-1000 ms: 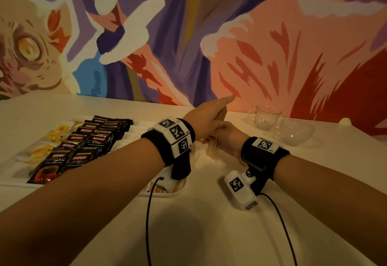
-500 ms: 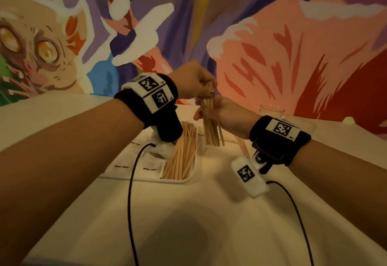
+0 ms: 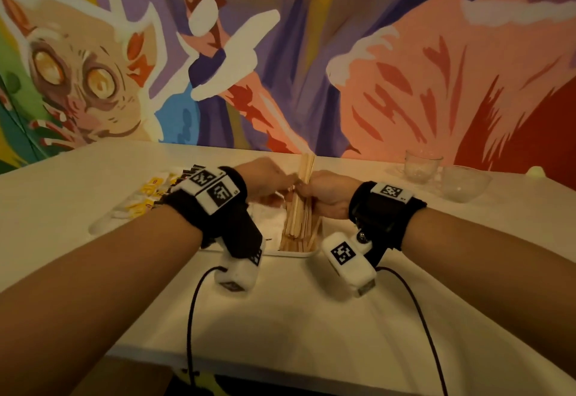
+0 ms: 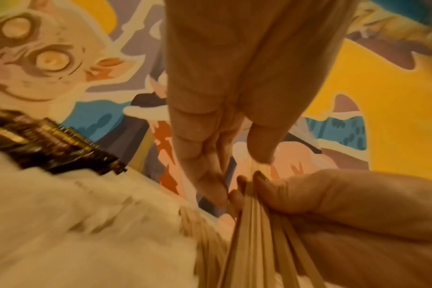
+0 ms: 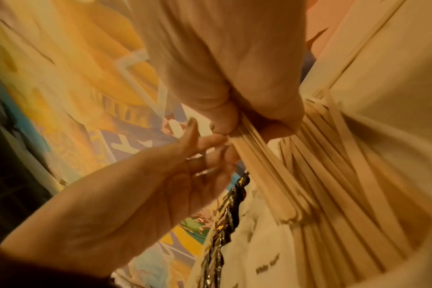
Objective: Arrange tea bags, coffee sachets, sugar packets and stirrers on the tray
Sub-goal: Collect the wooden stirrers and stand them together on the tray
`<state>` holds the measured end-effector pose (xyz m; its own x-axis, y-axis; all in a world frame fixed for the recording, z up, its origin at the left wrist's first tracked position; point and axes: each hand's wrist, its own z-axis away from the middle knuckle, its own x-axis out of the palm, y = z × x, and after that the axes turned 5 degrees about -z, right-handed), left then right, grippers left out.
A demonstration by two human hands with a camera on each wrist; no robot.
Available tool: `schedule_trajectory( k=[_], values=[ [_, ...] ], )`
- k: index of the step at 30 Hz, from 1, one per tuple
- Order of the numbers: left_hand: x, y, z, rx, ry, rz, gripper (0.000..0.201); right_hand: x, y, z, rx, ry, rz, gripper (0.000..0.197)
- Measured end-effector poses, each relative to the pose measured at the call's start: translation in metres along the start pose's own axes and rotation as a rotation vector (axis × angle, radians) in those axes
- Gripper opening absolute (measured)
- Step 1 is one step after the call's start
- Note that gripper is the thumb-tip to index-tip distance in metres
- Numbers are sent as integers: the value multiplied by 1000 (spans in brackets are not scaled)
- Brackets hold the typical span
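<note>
A bundle of thin, pale wooden stirrers (image 3: 304, 189) stands nearly upright, gripped round its middle by the right hand (image 3: 327, 197), fingers curled tight about it. Its lower ends splay just above more stirrers lying in the near corner of the white plastic tray (image 3: 293, 253), directly beneath that hand. The left hand (image 3: 268, 177) comes in from the other side with straight, relaxed fingers, their tips touching the sticks at the right hand's thumb; it clasps nothing that I can see. Beyond the left hand lie dark foil coffee sachets (image 4: 54, 144) and yellow tea bags (image 3: 149, 189), and white sugar packets (image 5: 261, 259) sit under its wrist. To my eye, the step is squaring the bundle: tap the ends level, lower it flat beside the pile, then ease the grip so nothing fans out.
</note>
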<state>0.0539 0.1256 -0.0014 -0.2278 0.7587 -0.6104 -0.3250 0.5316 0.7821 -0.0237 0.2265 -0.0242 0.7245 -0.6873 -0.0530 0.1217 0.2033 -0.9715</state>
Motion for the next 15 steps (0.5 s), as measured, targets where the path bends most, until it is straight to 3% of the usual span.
schedule_trajectory(
  k=[2,6,12,15],
  values=[
    [4,-10,2,-95,-92,5,31,8,3,-1,39,29,72,20],
    [8,-22,-1,-92,-147,-36,16,18,10,-14,96,149,253,26],
    [10,-20,-2,-68,-179,-200,18,18,7,-7,204,137,429,26],
    [9,-18,-1,-101,-192,-272,7,4,-1,1,167,200,507,11]
  ],
)
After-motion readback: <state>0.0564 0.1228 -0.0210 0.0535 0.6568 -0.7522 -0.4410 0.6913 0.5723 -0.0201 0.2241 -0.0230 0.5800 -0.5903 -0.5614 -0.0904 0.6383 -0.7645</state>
